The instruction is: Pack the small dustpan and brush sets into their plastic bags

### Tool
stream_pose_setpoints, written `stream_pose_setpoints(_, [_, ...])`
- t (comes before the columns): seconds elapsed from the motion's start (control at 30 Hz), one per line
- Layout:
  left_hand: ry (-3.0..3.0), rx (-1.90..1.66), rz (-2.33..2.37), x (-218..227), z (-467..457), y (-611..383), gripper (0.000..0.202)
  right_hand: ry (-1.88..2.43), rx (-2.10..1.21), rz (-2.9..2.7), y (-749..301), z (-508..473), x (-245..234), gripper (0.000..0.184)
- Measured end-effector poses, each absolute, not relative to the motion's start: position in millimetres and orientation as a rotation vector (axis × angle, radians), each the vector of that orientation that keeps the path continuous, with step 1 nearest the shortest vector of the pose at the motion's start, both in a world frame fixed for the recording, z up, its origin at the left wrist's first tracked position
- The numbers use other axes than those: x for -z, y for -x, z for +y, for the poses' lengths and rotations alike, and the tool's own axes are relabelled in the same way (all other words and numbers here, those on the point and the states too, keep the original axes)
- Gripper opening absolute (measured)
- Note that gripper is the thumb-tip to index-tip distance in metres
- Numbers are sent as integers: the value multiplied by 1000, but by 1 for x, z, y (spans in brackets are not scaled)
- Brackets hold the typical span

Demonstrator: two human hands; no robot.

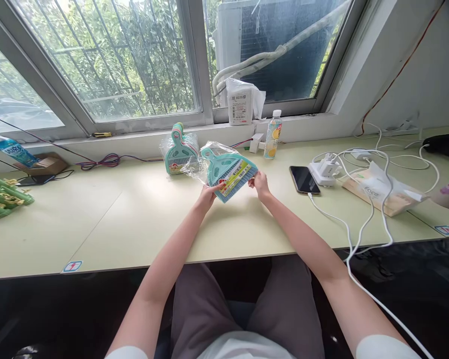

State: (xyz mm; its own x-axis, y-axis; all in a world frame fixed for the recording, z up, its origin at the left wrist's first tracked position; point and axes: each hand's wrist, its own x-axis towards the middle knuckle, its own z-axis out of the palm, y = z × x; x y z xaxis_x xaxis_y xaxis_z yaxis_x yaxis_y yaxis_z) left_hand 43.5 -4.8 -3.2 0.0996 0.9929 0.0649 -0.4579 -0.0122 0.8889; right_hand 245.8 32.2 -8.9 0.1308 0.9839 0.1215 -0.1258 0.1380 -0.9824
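Note:
A teal mini dustpan and brush set [228, 172] in a clear plastic bag is held just above the pale desk [134, 219]. My left hand [208, 193] pinches its near left corner. At the right edge of the set, my right hand [261, 183] grips the packaging. Behind it, close to the window sill, lies a stack of the same packaged sets [179, 149], with teal and pink handles showing.
A phone [304, 179] lies right of my hands, beside a white charger [326, 169] with cables trailing off the desk edge. A drink bottle [272, 134] and a white packet [241, 102] stand at the sill. Green hangers [3, 197] lie far left.

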Motion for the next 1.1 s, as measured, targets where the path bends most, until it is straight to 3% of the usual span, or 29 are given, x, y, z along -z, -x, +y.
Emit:
stream_pose_setpoints(0.13, [-916,-1440,769,1,0,-36,72,892,-1246,-1058,-231,18,-3,49])
stream_pose_setpoints(0.3, [-956,-1410,752,-1,-1,-34,67,866,-1240,-1246,-218,6,-3,44])
stream_pose_setpoints(0.73, [-1085,-1404,855,2,-6,-44,84,929,-1357,-765,-215,2,-4,35])
stream_pose_setpoints(1.1, [-1082,-1434,806,-3,-3,-36,75,824,-1512,-893,-219,3,-8,20])
